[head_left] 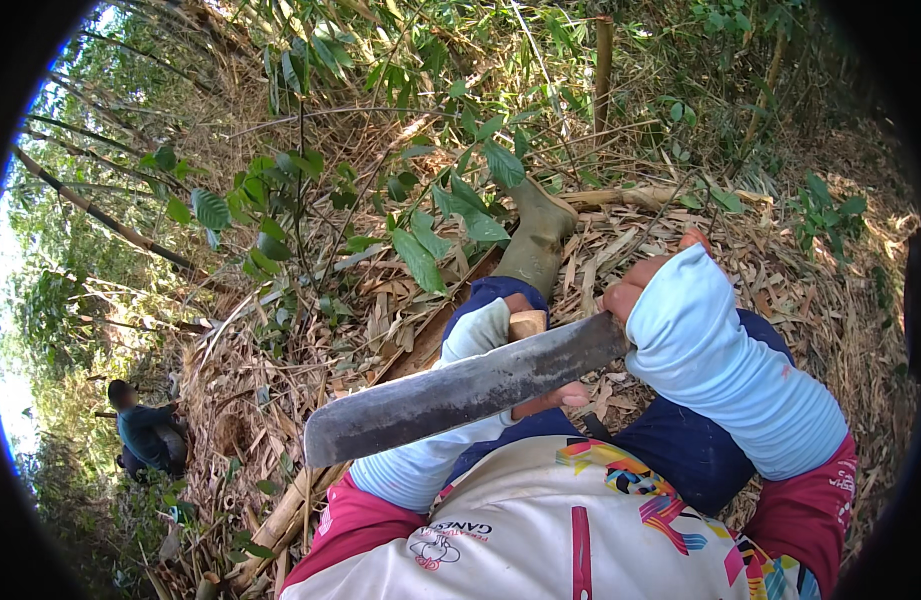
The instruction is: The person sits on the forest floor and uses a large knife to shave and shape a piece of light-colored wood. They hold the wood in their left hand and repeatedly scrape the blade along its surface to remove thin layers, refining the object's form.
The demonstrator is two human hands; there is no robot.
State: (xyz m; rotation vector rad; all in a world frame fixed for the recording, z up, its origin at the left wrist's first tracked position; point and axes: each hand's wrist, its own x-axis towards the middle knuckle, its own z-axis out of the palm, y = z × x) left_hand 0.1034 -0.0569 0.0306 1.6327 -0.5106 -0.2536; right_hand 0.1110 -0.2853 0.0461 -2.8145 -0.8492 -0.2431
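A long machete (460,392) with a dark, worn grey blade lies across the view in front of my chest, its broad squared end toward the left. My right hand (635,287) is closed at the blade's right end; the handle is mostly hidden by the fingers and the pale blue sleeve. Behind the blade, my left hand (555,401) is partly covered. A short pale wooden piece (527,325) shows just above the blade, with the left fingers around it. How far this piece extends behind the blade cannot be seen.
My leg in a muddy olive boot (538,240) stretches forward over dry bamboo litter (600,260). Leafy green stems (420,250) rise near the boot. An upright cut stem (603,75) stands farther off. At far left a person (150,430) crouches. Cut bamboo (280,525) lies at lower left.
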